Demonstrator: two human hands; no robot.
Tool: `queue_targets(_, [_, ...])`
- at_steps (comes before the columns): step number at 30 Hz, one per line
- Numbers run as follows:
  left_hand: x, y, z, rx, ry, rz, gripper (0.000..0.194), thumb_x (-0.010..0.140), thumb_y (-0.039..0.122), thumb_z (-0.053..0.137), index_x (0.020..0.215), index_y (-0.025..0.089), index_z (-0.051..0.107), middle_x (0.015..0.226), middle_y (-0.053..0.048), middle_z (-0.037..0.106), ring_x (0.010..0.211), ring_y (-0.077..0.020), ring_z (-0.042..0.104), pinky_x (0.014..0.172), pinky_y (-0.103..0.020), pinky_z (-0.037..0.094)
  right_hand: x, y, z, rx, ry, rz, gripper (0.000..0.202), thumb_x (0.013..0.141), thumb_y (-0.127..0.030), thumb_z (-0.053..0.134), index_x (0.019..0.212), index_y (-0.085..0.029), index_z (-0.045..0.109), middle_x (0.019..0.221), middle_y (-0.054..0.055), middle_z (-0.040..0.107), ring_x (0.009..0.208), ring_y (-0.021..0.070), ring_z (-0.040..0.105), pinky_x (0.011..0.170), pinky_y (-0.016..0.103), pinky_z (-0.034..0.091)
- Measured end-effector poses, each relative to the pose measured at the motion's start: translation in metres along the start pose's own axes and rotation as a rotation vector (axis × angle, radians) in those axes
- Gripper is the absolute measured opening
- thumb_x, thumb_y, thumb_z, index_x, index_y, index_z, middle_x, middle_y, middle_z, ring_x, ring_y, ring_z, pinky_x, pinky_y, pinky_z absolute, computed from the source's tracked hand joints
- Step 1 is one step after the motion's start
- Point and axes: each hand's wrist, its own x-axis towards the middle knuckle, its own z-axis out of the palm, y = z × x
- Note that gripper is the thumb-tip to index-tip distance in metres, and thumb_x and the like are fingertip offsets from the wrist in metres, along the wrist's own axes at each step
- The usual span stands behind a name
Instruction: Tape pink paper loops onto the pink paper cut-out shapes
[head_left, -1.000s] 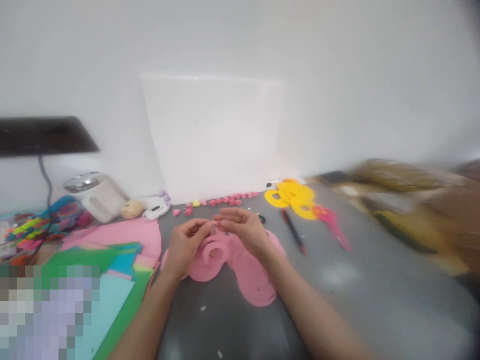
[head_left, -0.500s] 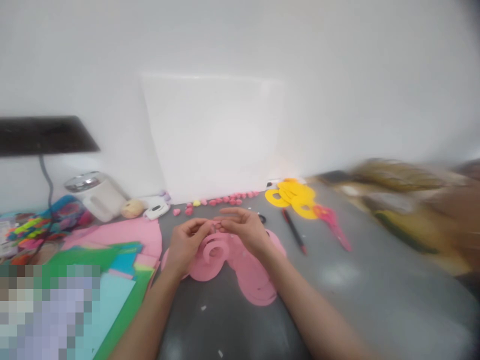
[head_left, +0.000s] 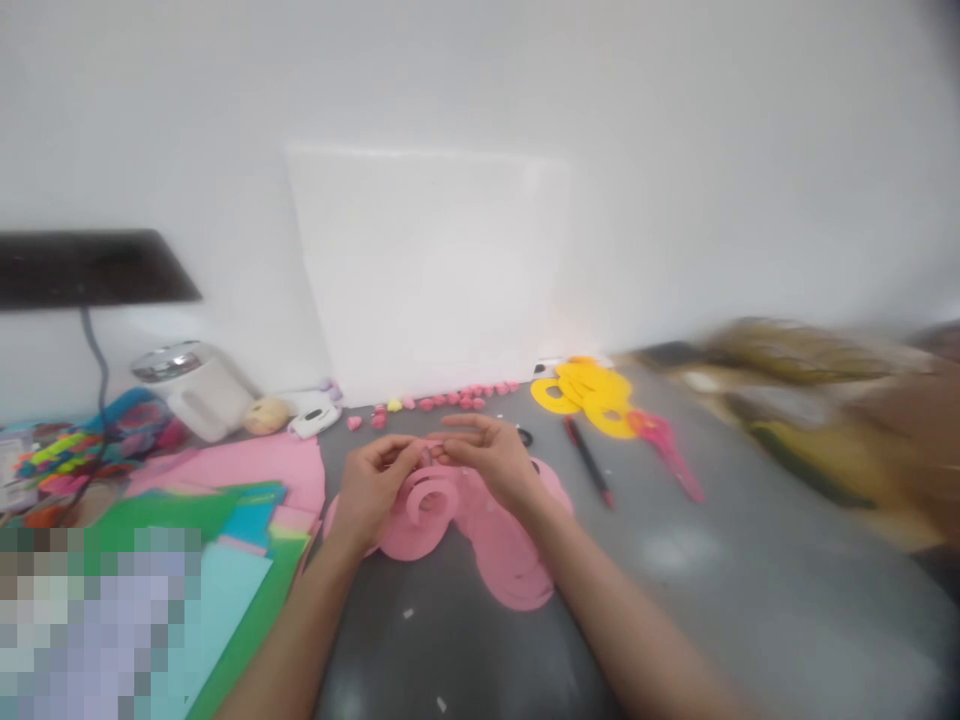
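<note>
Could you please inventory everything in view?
Curled paper strip: one, pink, centre
Paper rounds: several, pink, centre
Small pieces: over ten, mostly pink, back
Paper rings: several, yellow, right
Scissors: one, pink, beside rings
Pen: one, black and red, left of scissors
Curved item: one, black, left of pen
Wall: one, white, behind
Board: one, white, against wall
Paper sheets: several, mixed colours, left
Appliance: one, white, back left
Round item: one, beige, beside appliance
Device: one, white, beside round item
Craft pieces: many, multicoloured, left
Panel: one, black, left wall
Cable: one, grey, below panel
Table: one, grey, foreground
Scraps: few, white, foreground
Blurred items: several, brownish, right
Left hand: one, pinching strip
Right hand: one, beside left
</note>
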Motion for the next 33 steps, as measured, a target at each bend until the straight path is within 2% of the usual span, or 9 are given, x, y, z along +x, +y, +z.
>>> queue_targets(14, [-0.0002, -0.0022, -0.0010, 0.017, 0.002, 0.007, 0.023, 0.068, 0.036, 0.068, 0.074, 0.014, 0.069, 0.069, -0.004, 0.068, 0.065, -0.0156, 0.061, 0.060, -0.024, 0.048, 0.0002, -0.0011, 0.0015, -0.017, 0.029, 0.009, 0.045, 0.058, -0.028, 0.077, 0.097, -0.012, 0.063, 0.084, 0.012, 0.073, 0.074, 0.0232, 0.070, 0.075, 0.037, 0.055])
queue_targets(33, [-0.0014, -0.0019, 0.0006, 0.027, -0.015, 0.013, 0.024, 0.068, 0.037, 0.069, 0.074, 0.014, 0.069, 0.073, -0.006, 0.070, 0.068, -0.0161, 0.061, 0.060, -0.023, 0.048, -0.0009, -0.0012, 0.0020, -0.076, 0.078, 0.010, 0.041, 0.056, -0.028, 0.079, 0.091, -0.012, 0.064, 0.077, 0.010, 0.073, 0.067, 0.0204, 0.068, 0.068, 0.034, 0.054])
